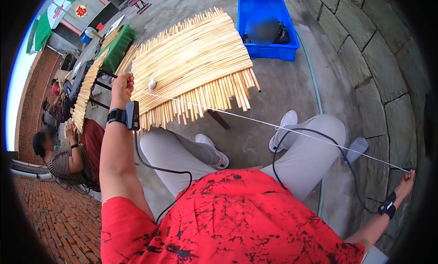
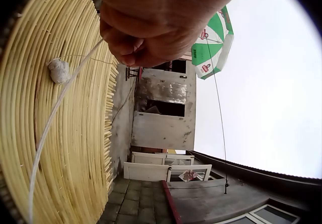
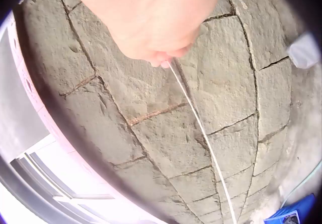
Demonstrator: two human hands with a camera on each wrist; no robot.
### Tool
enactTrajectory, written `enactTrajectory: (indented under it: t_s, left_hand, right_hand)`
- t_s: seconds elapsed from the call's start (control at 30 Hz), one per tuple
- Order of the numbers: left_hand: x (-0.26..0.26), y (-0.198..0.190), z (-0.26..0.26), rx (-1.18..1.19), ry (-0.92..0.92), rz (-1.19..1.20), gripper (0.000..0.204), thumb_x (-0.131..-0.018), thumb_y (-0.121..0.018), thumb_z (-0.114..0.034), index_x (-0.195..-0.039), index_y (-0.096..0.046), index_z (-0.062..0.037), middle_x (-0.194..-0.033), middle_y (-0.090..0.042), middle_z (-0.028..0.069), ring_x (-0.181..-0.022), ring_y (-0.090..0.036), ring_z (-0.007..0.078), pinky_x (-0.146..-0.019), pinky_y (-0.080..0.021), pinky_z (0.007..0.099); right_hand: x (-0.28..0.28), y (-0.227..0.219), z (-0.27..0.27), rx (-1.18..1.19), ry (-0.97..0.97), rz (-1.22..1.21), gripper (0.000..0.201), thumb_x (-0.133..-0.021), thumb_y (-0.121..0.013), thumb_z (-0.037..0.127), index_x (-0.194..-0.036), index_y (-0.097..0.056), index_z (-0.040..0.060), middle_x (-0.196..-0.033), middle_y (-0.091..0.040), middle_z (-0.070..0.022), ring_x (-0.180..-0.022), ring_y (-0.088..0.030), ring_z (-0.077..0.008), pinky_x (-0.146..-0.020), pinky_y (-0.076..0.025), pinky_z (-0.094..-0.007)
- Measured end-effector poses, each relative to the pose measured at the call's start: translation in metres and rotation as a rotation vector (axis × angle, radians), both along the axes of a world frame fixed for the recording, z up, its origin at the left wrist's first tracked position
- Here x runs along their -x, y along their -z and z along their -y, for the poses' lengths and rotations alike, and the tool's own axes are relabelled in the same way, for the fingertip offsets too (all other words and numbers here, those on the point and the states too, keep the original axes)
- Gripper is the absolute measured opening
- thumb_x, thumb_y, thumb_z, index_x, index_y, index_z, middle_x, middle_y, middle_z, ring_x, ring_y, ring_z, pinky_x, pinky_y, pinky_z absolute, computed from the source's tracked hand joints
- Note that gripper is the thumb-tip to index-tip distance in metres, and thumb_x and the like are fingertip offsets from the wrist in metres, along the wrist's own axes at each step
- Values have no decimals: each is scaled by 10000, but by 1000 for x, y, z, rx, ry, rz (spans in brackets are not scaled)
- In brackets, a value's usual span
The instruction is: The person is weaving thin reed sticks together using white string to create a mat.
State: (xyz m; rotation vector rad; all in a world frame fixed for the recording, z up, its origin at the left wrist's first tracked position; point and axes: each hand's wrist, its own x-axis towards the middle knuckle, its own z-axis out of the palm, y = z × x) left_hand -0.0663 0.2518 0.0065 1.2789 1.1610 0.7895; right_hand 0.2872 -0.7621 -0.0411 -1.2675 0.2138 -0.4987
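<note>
A white cord (image 1: pixel 255 120) runs taut from hand to hand across the seated person's lap. The left hand (image 1: pixel 122 85) grips one end above the near left corner of a mat of pale sticks (image 1: pixel 191 54). In the left wrist view its curled fingers hold the cord (image 2: pixel 61 96). Far out at the right, the right hand (image 1: pixel 405 184) pinches the other end; the right wrist view shows the cord (image 3: pixel 211 151) leaving its fingertips (image 3: pixel 163 62). A small whitish lump (image 1: pixel 152 84) lies on the sticks near the left hand, with a thin thread beside it in the left wrist view.
A blue crate (image 1: pixel 273 52) with dark contents stands beyond the mat's right end. A hose (image 1: pixel 313 77) runs along the ground near stone slabs (image 1: pixel 383 72). A translucent container (image 1: pixel 357 148) stands beside the right knee. Another person (image 1: pixel 68 166) sits at the left by a second stick mat.
</note>
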Motion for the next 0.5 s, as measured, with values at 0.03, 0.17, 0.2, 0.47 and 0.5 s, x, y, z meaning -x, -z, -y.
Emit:
enactTrajectory:
  t_s: [0.03,0.17,0.2,0.47,0.5]
  left_hand:
    - [2,-3,3,7,65,-57,96,-760,-569,-86,-675,-525,-72,-558,-499,5,-417,-397,62,-365,-273,167]
    - [4,-20,5,-80,226,-125,95,-782,-575,-110,-694,-542,-95,-582,-530,-6,-434,-427,44,-364,-291,150]
    - [2,-30,13,-97,279,-130,90,-790,-573,-129,-711,-541,-100,-576,-519,-10,-425,-422,45,-355,-281,155]
    - [-3,-78,12,-183,314,-108,65,-768,-576,-144,-713,-547,-127,-566,-498,-34,-435,-403,37,-382,-280,162]
    - [-3,-78,14,-182,300,-96,65,-768,-576,-144,-713,-547,-127,-566,-498,-34,-435,-403,37,-382,-280,162]
  right_hand:
    - [-3,2,4,4,4,-5,93,-863,-570,115,-852,-548,25,-738,-509,-10,-584,-407,-62,-512,-358,-188]
    - [-38,-23,-16,0,-129,35,90,-860,-571,117,-844,-549,31,-735,-514,-9,-587,-414,-63,-518,-356,-192]
    - [-53,-32,-16,-24,-197,22,104,-858,-574,130,-831,-547,33,-733,-506,-1,-592,-407,-66,-531,-349,-197]
    - [-90,-275,-255,345,-406,711,392,-739,-672,354,-913,-507,44,-792,-593,-186,-770,-604,-287,-698,-511,-341]
    - [-83,-309,-302,372,-434,819,443,-717,-690,393,-920,-499,50,-799,-599,-213,-800,-624,-324,-730,-529,-364]
